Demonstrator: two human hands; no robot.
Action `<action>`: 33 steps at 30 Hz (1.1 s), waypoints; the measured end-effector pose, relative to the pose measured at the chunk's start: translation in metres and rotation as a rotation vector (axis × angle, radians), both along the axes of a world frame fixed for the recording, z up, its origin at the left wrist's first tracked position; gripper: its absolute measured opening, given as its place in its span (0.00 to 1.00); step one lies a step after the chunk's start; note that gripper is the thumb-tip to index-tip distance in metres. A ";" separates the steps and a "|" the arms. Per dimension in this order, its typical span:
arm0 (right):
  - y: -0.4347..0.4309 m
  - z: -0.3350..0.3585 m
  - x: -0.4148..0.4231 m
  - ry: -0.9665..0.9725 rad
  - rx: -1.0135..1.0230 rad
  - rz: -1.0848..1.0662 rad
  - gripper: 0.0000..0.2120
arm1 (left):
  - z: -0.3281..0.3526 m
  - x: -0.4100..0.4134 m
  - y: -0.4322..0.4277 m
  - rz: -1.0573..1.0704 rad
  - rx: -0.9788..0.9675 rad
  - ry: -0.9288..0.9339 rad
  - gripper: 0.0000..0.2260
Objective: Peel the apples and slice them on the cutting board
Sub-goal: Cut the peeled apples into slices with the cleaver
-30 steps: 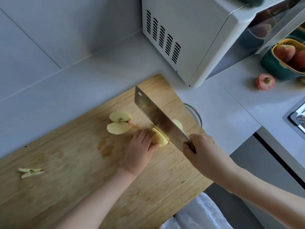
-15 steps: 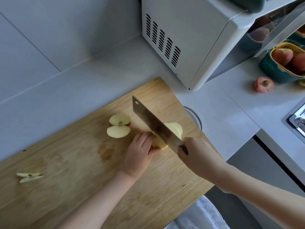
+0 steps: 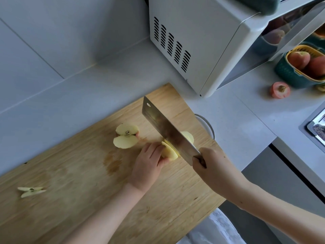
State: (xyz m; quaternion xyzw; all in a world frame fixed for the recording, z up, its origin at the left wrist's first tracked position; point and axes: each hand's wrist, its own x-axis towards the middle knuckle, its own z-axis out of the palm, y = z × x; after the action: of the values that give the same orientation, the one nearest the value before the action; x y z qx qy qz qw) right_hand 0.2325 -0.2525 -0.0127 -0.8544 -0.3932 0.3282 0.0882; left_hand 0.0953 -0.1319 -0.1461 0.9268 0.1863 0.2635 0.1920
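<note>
A large wooden cutting board (image 3: 84, 187) lies across the grey counter. My left hand (image 3: 146, 165) holds a peeled apple piece (image 3: 168, 152) against the board with curled fingers. My right hand (image 3: 210, 167) grips the handle of a steel cleaver (image 3: 168, 132), whose blade stands in the piece, with cut slices (image 3: 189, 137) on its far side. Two peeled apple quarters (image 3: 125, 136) with the core showing lie to the left. Small core scraps (image 3: 30, 191) sit at the board's left end.
A white microwave (image 3: 202, 41) stands behind the board's right end. A green basket (image 3: 292, 74) of red apples and a loose red apple (image 3: 279, 89) are at the right. A metal rim (image 3: 206, 124) shows at the board's right edge. The counter edge drops off at lower right.
The cleaver came down through the apple piece and has shifted slightly towards my left hand. My left hand keeps holding the piece in the same spot.
</note>
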 end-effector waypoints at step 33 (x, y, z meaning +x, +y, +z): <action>0.006 0.006 -0.009 0.011 -0.069 0.024 0.18 | 0.006 -0.001 -0.001 0.007 -0.079 0.046 0.17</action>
State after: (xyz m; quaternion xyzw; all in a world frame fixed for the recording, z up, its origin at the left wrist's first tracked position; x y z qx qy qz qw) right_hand 0.2231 -0.2469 -0.0070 -0.8502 -0.3914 0.3474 0.0571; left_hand 0.0947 -0.1328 -0.1397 0.9237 0.2040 0.2353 0.2233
